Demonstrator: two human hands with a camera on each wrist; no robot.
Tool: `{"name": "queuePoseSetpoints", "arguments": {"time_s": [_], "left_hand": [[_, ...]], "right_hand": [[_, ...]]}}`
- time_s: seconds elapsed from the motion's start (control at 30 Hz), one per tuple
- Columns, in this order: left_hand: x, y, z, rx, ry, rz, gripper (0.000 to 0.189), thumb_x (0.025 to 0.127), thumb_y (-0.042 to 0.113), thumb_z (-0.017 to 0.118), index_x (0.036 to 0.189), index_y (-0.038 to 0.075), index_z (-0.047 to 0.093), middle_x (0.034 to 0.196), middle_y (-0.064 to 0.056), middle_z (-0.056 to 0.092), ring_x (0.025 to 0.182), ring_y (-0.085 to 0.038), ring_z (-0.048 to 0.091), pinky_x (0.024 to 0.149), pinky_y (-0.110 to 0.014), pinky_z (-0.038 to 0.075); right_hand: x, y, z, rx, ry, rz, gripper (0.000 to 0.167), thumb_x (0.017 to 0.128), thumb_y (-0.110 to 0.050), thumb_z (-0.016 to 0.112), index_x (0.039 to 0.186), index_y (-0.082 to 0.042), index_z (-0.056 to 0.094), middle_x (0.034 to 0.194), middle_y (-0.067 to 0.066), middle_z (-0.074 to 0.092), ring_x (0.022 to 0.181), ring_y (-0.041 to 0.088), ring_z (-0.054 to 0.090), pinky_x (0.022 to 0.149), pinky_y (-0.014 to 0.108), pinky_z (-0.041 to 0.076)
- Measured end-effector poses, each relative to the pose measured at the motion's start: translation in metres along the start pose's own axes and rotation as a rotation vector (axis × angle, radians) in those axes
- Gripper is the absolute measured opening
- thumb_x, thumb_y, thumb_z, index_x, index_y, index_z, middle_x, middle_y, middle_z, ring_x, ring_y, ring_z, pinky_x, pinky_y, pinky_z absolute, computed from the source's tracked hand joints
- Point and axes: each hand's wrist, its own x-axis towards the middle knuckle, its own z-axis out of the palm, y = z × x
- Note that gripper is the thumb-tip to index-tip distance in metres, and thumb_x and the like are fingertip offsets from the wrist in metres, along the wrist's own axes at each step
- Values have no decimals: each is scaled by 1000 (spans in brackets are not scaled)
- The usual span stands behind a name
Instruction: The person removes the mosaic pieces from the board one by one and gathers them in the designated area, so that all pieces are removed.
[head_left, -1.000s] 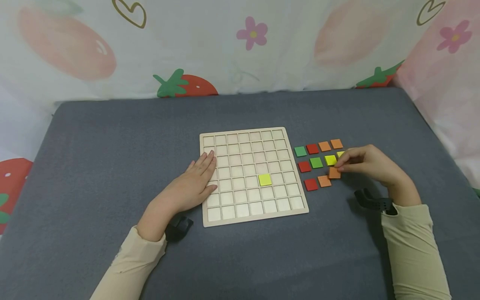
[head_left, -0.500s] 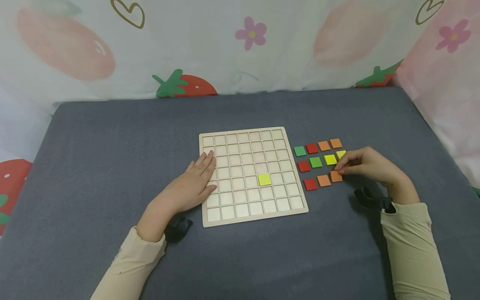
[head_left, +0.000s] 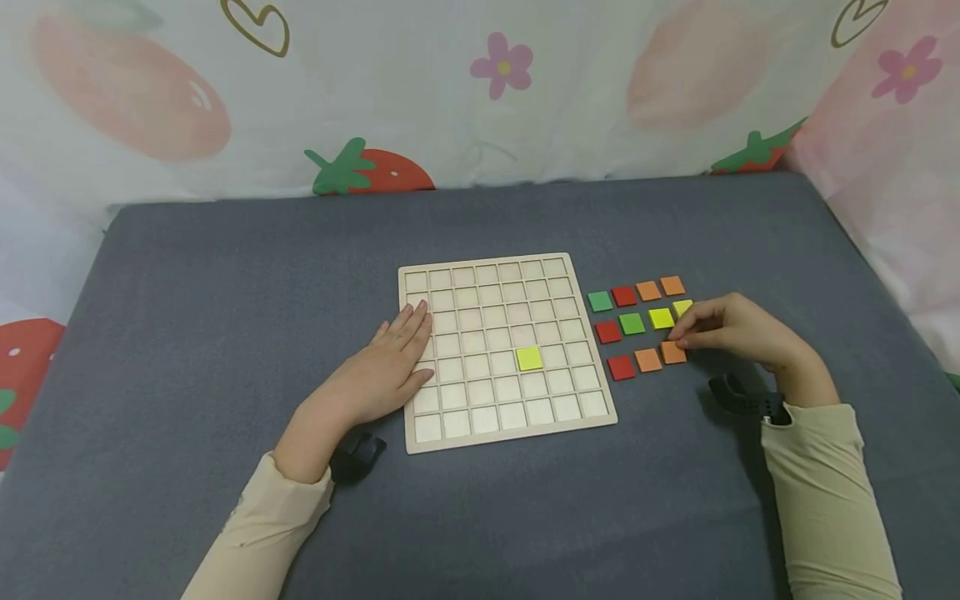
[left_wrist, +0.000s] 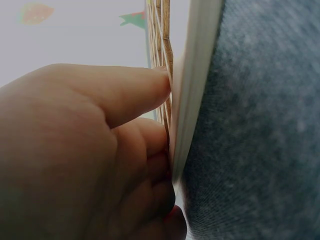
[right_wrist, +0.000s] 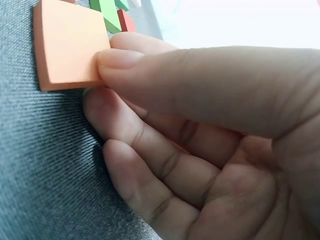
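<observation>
My left hand lies with straight fingers across the left edge of a pale wooden grid board. The left wrist view shows the thumb touching the board's rim. One yellow tile sits in a cell of the board. To the right of the board, my right hand pinches an orange square tile at its corner between thumb and finger. That tile is at the right end of the nearest row, by a red tile and another orange tile.
Beyond the pinched tile are two more rows, with a green tile, a red tile, a bright green tile and a yellow tile among them. A grey cloth covers the table. A printed curtain hangs behind it.
The orange tile at my right hand has shifted slightly right, away from its orange neighbour, and stays there in the last half second. My left hand has kept its place on the board.
</observation>
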Motion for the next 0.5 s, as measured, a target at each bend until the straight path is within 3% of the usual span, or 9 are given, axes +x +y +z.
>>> {"name": "queuePoseSetpoints", "arguments": {"time_s": [0.5], "left_hand": [[0, -1, 1, 10, 2, 4, 66, 99, 24, 47, 147, -8, 14, 155, -20, 5, 143, -32, 3, 113, -48, 13]], "right_hand": [[-1, 0, -2, 34, 4, 28, 17, 86, -1, 66, 101, 7, 67, 95, 14, 69, 83, 5, 63, 71, 21, 52]]}}
